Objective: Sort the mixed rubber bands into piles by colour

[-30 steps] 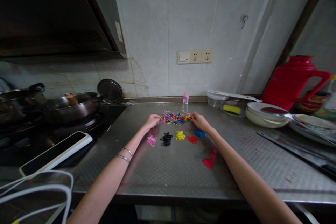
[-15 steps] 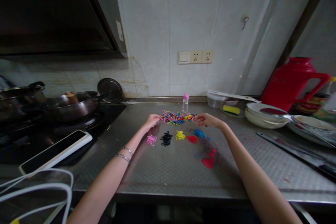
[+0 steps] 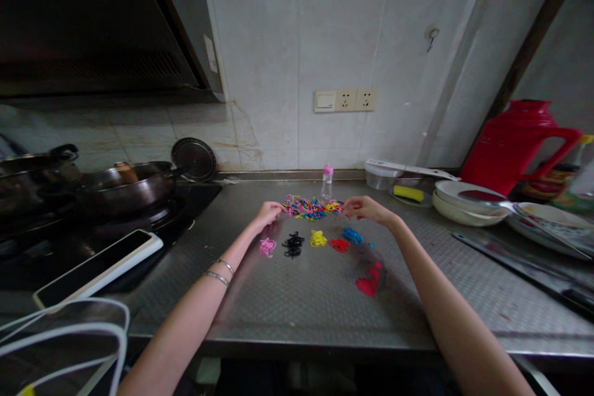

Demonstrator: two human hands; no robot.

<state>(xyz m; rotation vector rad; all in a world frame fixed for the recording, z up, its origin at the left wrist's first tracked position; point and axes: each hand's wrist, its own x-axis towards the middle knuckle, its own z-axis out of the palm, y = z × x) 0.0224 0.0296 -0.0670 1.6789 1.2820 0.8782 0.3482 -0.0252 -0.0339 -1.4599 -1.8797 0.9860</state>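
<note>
Head view shows the left hand (image 3: 270, 214) at the left end of a mixed heap (image 3: 310, 208) of small coloured bands, thumb and forefinger close together at its fringe; whether a band is between them is too small to tell. Opposite it, the right hand (image 3: 356, 208) is at the heap's right end, fingers loosely curled and thumb near the forefinger, and I cannot tell whether it pinches anything either. The heap lies toward the back edge of the counter (image 3: 297, 309), just in front of a pink-capped bottle (image 3: 327, 183). Working from these outer ends looks sound: taking one loop by its rim and drawing it sideways should drag fewer tangled neighbours along. Nearer the front edge runs a row of single-colour clusters, from left to right a pink pile (image 3: 267, 247), black pile (image 3: 293, 244), yellow pile (image 3: 318, 238), red pile (image 3: 339, 245) and blue pile (image 3: 352, 236). Red and blue sit close, so any band set down there is better lowered than dropped, and the right forearm best kept wide of the stray blue bit (image 3: 372, 245) beside them.
</note>
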